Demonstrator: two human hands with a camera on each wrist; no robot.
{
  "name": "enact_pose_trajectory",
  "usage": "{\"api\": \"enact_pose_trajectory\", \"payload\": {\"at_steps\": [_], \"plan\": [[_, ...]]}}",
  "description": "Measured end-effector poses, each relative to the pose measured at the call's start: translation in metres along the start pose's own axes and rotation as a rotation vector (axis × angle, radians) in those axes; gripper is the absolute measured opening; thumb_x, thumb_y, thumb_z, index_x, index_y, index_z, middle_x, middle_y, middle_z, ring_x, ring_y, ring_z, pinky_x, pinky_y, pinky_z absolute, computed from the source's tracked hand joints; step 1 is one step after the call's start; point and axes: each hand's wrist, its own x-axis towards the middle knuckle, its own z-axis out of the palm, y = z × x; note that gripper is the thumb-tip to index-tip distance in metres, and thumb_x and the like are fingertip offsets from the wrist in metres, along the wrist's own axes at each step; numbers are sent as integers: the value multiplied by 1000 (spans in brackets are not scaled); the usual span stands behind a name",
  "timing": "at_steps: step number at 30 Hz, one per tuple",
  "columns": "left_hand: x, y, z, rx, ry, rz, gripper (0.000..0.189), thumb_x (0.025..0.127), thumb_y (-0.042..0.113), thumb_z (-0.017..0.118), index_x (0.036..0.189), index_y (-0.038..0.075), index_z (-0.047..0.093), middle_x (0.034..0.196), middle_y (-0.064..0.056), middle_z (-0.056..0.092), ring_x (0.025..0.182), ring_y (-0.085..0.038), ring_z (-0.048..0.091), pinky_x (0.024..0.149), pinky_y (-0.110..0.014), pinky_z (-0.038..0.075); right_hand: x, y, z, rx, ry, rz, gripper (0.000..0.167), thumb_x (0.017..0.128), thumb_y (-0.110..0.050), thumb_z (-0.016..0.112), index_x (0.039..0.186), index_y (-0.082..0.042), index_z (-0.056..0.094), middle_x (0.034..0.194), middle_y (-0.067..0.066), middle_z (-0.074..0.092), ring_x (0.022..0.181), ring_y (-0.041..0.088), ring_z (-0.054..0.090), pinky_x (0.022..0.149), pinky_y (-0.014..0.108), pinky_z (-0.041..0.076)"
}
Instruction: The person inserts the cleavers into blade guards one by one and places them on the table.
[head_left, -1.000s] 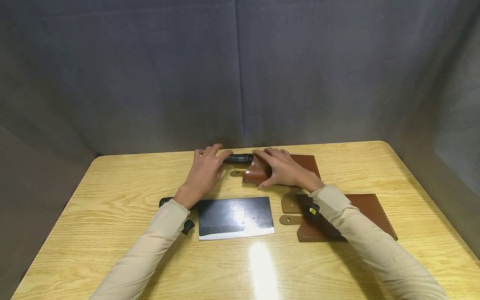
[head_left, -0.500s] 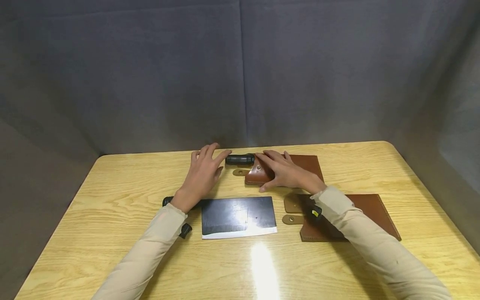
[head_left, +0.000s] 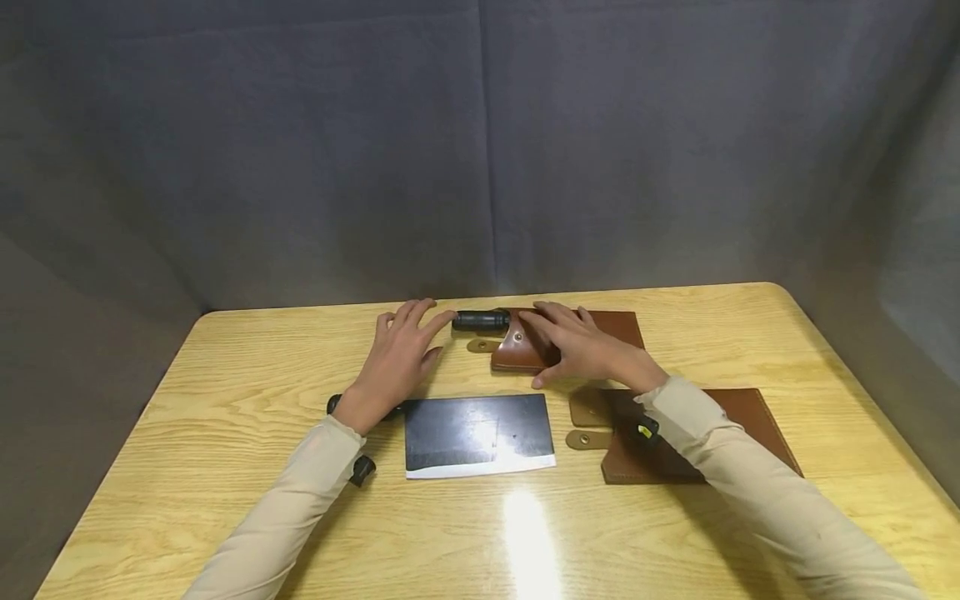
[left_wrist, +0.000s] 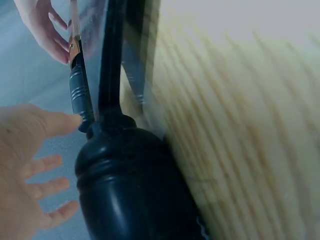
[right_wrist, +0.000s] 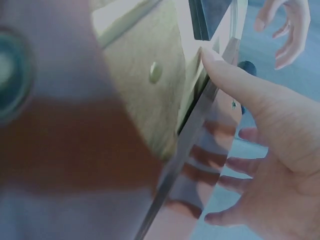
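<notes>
At the back of the table lies a cleaver in a brown leather sheath [head_left: 618, 329], its black handle [head_left: 482, 321] sticking out to the left. My left hand [head_left: 396, 354] has its fingers spread at the end of that handle, holding nothing; whether the index fingertip touches it is unclear. Over the sheath's left part is my right hand [head_left: 581, 343], fingers loosely bent and holding nothing. In the right wrist view, those fingers stand apart from the leather. Nearer me lies a bare cleaver [head_left: 477, 435], blade to the right, its handle [left_wrist: 132, 190] partly hidden by my left wrist in the head view.
A second brown leather sheath [head_left: 738, 421] with tan straps [head_left: 588, 439] lies at the right, partly under my right forearm. A grey curtain [head_left: 337, 167] stands behind the wooden table [head_left: 247, 400].
Both hands have drawn slightly away from the sheathed cleaver, the left to the left and the right to the right and nearer me. The sheathed cleaver stays in place.
</notes>
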Motion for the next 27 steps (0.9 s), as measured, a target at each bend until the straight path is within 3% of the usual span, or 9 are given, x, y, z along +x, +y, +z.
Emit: {"api": "enact_pose_trajectory", "payload": {"at_steps": [8, 15, 27], "plan": [[-13, -7, -6, -56, -12, 1, 49, 98, 17, 76, 145, 16, 62, 147, -18, 54, 141, -39, 48, 107, -61, 40, -14, 0, -3, 43, 27, -2, 109, 85, -43, 87, 165, -3, 25, 170, 25, 20, 158, 44, 17, 123, 71, 7], [-23, -12, -6, -73, -16, 23, 45, 98, 18, 75, 142, 15, 64, 142, -17, 58, 135, -38, 53, 99, -56, 43, -32, 5, -5, 29, 62, -10, 110, 84, -48, 86, 164, 0, 27, 169, 25, 24, 157, 45, 21, 122, 72, 9], [-36, -22, -13, -85, -64, -12, 43, 102, 24, 71, 143, 17, 63, 132, -15, 64, 126, -35, 59, 95, -55, 46, -55, 2, -5, 42, 72, -4, 107, 85, -47, 85, 164, -1, 29, 167, 26, 26, 155, 45, 23, 122, 72, 9]]}}
